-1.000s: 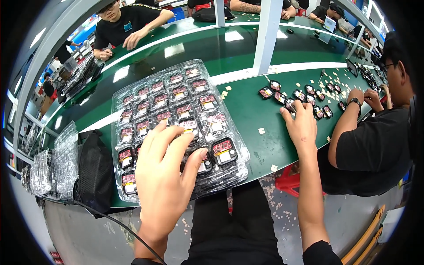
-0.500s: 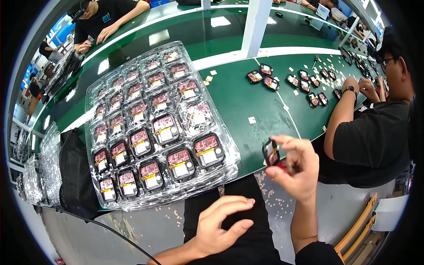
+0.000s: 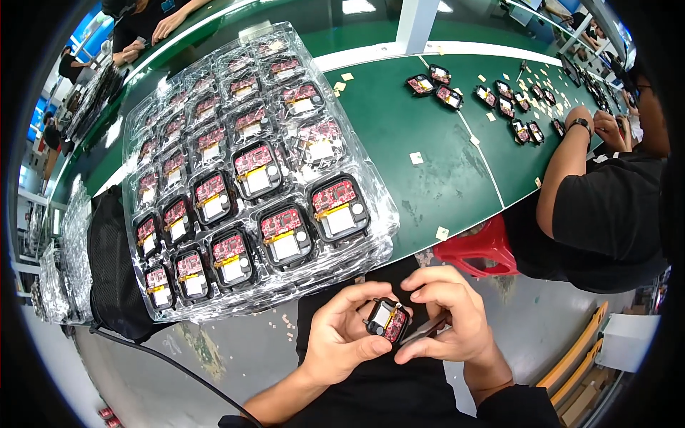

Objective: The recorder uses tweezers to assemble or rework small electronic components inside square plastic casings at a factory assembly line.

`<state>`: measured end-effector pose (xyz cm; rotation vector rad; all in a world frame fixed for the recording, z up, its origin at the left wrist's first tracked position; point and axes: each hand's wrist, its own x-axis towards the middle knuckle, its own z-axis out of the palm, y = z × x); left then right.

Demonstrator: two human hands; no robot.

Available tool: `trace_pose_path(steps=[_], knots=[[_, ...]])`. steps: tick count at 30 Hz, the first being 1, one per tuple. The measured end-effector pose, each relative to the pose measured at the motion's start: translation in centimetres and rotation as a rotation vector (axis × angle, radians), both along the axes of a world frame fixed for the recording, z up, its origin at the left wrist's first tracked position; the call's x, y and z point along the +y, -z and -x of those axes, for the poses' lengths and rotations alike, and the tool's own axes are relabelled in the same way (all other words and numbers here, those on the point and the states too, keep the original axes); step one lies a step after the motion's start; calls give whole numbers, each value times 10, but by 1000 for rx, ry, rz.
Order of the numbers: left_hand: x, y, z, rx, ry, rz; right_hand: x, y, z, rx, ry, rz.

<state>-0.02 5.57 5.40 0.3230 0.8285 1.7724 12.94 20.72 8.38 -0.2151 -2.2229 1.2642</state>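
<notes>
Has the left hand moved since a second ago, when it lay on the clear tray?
Yes. The left hand has come off the clear tray, back toward the person's lap, and now holds a small black module with the right hand.

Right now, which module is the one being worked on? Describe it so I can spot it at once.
Start at the clear plastic tray of red-board modules on the green table, then drop below its near edge to the lap. There both hands, left and right, pinch one small black-cased module. It alone is out of the tray and tilted on edge.
</notes>
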Motion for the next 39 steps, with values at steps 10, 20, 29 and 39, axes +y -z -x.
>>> trace_pose_path(steps=[10,20,29,39], knots=[[-1,7,-7,79,-119,-162,-16,14,-10,25,300,-500],[-3,11,-8,131,-95,-135,-18,15,-10,35,287,-526],[-5,12,-5,194,-97,-167,-14,13,-8,-9,236,-224],[-9,7,-9,182,-129,-131,-30,20,-8,-19,318,-224]])
